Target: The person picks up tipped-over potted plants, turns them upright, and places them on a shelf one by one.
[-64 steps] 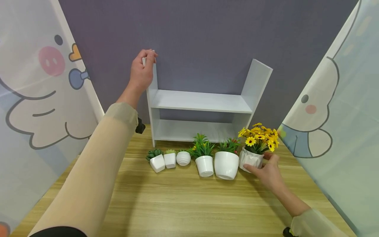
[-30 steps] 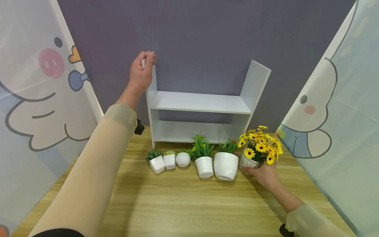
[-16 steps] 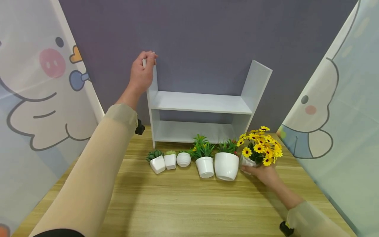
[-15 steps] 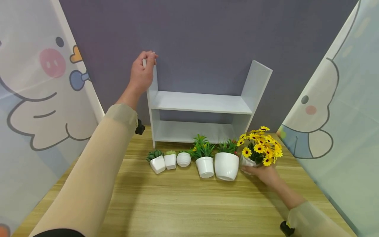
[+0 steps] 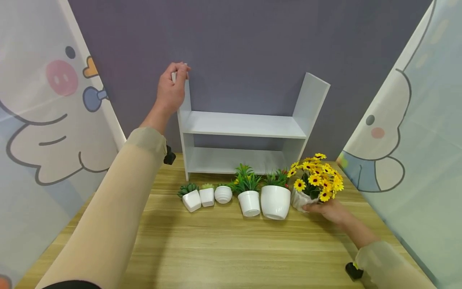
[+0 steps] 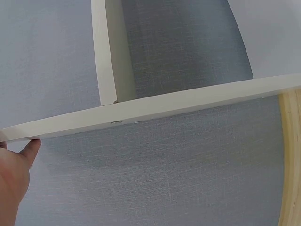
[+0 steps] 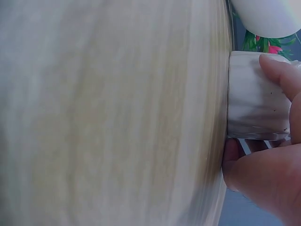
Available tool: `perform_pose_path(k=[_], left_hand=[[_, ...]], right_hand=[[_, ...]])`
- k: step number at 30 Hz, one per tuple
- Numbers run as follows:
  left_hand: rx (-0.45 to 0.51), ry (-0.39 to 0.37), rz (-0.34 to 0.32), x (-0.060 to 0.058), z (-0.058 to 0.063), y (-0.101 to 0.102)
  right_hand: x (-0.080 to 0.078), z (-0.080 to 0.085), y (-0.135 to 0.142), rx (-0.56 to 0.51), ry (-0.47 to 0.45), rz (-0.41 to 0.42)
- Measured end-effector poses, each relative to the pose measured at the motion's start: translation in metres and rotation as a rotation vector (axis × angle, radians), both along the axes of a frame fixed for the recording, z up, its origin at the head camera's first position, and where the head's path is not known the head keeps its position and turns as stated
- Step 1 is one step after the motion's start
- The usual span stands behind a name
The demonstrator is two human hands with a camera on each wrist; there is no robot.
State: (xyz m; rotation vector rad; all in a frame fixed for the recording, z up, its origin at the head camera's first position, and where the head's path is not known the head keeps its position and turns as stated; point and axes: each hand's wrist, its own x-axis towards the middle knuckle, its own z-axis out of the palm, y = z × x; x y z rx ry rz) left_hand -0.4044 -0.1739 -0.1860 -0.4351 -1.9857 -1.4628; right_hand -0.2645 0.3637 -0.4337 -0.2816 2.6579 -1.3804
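Note:
My left hand (image 5: 171,90) grips the top of the left upright of a white two-tier shelf (image 5: 245,122). In the left wrist view, the thumb of the left hand (image 6: 13,176) presses against the pale shelf panel (image 6: 178,104). My right hand (image 5: 330,210) holds the white pot (image 5: 301,200) of yellow daisy-like flowers (image 5: 317,176), which stands on the table at the right end of a row. In the right wrist view, the thumb of the right hand (image 7: 268,174) lies on the pot (image 7: 256,96) and the other fingers are on its side, partly hidden.
Left of the flowers stand a large white pot (image 5: 275,202), a smaller pot with spiky leaves (image 5: 249,204), a round ribbed pot (image 5: 223,194), and two small pots of succulents (image 5: 191,200). The wood-grain table (image 5: 231,249) extends in front. Cartoon curtains (image 5: 57,132) flank both sides.
My right hand has shifted around the pot, and the flower heads have turned and lean slightly more to the right. Just now the right thumb has slid a little rightward. The left hand stays put.

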Motion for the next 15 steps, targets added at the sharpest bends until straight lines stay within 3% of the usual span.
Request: perform_pose_path(k=[15], left_hand=[[0.011,0.016,-0.005,0.0046,0.0011,0.0023]], right_hand=[[-0.0003,-0.0016,0.0032,-0.014,0.014,0.01]])
